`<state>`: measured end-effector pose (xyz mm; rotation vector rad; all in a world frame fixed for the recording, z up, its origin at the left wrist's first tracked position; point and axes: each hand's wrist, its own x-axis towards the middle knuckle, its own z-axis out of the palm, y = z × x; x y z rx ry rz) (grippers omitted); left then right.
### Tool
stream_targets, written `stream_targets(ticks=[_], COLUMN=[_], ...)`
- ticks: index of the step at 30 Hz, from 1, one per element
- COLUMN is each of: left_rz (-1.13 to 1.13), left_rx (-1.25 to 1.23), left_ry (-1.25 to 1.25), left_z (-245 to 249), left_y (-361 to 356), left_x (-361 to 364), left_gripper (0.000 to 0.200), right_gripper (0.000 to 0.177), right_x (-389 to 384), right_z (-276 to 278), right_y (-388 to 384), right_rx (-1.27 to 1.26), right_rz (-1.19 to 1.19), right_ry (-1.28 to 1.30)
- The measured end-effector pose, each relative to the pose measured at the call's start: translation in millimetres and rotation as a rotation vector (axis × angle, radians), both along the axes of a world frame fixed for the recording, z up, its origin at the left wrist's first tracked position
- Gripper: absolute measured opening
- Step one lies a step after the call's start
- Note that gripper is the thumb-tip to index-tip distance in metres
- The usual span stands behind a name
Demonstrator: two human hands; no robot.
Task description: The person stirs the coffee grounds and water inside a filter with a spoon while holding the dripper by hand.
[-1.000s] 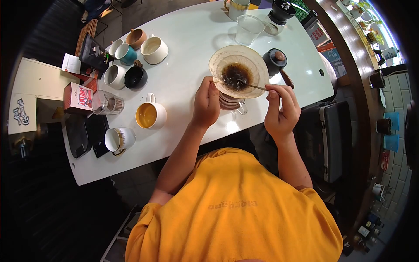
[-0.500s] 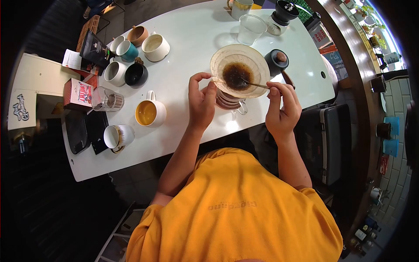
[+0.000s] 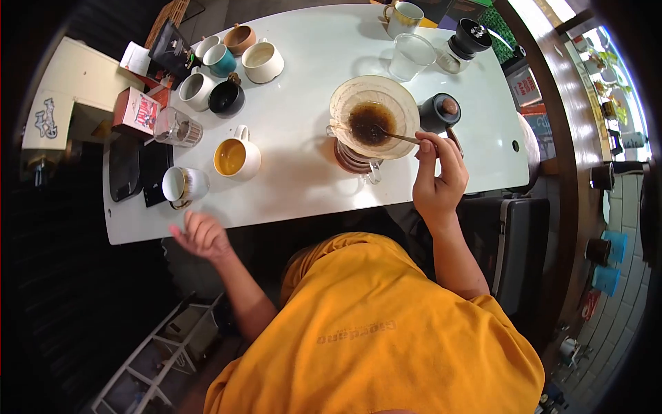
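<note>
My right hand (image 3: 440, 174) pinches the handle of a thin metal spoon (image 3: 401, 137). The spoon's far end dips into dark wet coffee (image 3: 371, 124) inside a pale paper filter (image 3: 348, 93). That filter sits in a cone-shaped dripper on top of a glass server (image 3: 355, 162), largely hidden beneath it. Off the table's near edge at the left, my left hand (image 3: 202, 236) hangs slightly blurred, fingers loosely curled and apart, with nothing visible in it. Just beyond it stands a white patterned mug (image 3: 196, 185).
A white mug with amber inside (image 3: 247, 160) is left of the dripper. Several cups, including a black cup (image 3: 226, 98), cluster farther back. A ribbed glass (image 3: 186, 131) stands at the left. Behind the dripper are a clear plastic cup (image 3: 412, 58), a dark lidded pot (image 3: 436, 114) and a grinder (image 3: 469, 41).
My left hand has left the filter's edge and swung left and toward me, beyond the table edge. My right hand still grips the spoon in the coffee. The view has shifted slightly.
</note>
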<state>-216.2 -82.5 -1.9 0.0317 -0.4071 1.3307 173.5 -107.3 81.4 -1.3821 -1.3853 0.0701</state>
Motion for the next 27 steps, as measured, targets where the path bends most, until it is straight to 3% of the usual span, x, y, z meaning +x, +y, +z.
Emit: stream_targets(ticks=[2,6,7,8,10,12,17,20,24,26,27], left_rz=[0.16,0.429,0.644,0.858,1.267,1.325,1.363,1.369,1.544,0.948,0.95], left_rx=[0.004,-0.047,-0.131,-0.217,-0.68,-0.536,-0.77,-0.838,-0.95,-1.264,-1.254], left_ry=[-0.147,-0.256,-0.404,-0.552,-0.729,-0.732,-0.858,-0.946,-0.803,-0.57,-0.557], left_z=[-3,-69,-96,-127,-206,-334,-291,-238,-257,-235,-241], left_y=[-37,-94,-103,-112,-118,-134,-172,-204,-260,-298,-329], left_x=[-14,-21,-13,-5,1,36,159,142,125,144,151], left_gripper=[0.034,0.033,0.03,0.028,0.024,0.023,0.011,0.01,0.021,0.022,0.022], right_gripper=[0.009,0.01,0.011,0.011,0.013,0.015,0.016,0.014,0.012,0.012,0.012], right_x=[5,17,20,22,30,35,45,46,48,49,50], right_z=[3,1,3,6,8,9,12,10,7,8,10], right_y=[2,3,4,4,5,7,7,10,16,18,21], right_rx=[-0.003,-0.02,-0.026,-0.034,-0.038,-0.019,-0.066,-0.058,-0.05,-0.05,-0.046], right_rz=[0.028,0.116,0.147,0.177,0.251,0.31,0.389,0.394,0.365,0.356,0.352], right_ry=[0.012,0.026,0.021,0.016,-0.033,-0.061,-0.099,-0.072,-0.025,-0.012,-0.009])
